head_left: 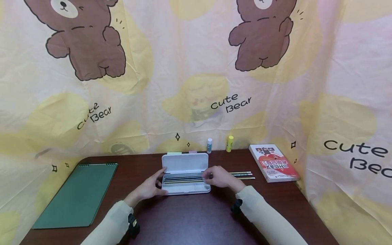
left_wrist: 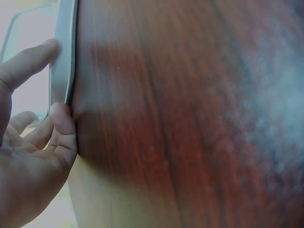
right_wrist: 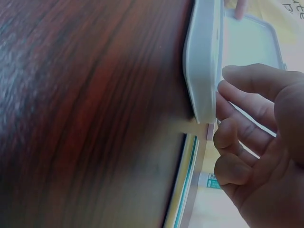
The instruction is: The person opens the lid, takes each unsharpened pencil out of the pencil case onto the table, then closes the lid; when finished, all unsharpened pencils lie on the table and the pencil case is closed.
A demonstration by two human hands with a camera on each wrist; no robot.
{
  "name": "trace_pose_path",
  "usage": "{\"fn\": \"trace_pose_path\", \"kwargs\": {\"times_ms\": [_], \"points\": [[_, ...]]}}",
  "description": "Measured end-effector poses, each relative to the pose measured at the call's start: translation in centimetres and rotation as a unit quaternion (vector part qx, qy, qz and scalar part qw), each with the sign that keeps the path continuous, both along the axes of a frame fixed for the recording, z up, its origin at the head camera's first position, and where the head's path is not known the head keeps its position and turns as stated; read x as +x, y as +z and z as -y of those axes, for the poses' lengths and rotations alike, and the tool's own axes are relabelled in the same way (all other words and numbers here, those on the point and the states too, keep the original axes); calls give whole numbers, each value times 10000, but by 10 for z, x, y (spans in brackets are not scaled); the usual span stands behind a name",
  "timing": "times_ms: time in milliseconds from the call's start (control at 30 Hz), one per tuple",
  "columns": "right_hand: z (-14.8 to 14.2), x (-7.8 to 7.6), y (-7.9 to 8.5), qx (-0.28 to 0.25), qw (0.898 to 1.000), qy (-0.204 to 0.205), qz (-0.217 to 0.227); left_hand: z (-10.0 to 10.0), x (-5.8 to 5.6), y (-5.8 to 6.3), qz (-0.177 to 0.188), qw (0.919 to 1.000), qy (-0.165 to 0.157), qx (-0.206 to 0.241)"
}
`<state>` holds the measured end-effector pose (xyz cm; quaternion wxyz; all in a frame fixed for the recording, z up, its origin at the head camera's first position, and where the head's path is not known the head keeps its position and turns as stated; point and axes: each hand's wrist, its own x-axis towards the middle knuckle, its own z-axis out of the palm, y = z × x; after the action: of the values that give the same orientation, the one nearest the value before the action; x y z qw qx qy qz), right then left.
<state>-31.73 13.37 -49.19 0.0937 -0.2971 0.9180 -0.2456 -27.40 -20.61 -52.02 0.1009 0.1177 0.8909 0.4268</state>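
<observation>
On the table [head_left: 190, 217], our left hand [head_left: 150, 187] grips the open pencil case [head_left: 185, 164]; our right hand [head_left: 221, 177] curls over its right end, pinching or not, we cannot tell. We seem to be settling pencils [head_left: 183, 179] inside; the loose pencils [head_left: 243, 174] beside it likely call for a reach next.

open white pencil case [head_left: 179, 189], pencils [head_left: 182, 178] inside

From above, the head view looks forward and down at the pencil case [head_left: 180, 188]; sideways wrist views share it, nearer, from either side.
</observation>
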Motion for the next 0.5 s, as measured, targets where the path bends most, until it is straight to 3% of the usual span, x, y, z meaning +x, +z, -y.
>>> {"fn": "trace_pose_path", "kwargs": {"times_ms": [500], "points": [[12,0,-7,402,9991,20,124,0,0,-2,22,10000,52,38]]}}
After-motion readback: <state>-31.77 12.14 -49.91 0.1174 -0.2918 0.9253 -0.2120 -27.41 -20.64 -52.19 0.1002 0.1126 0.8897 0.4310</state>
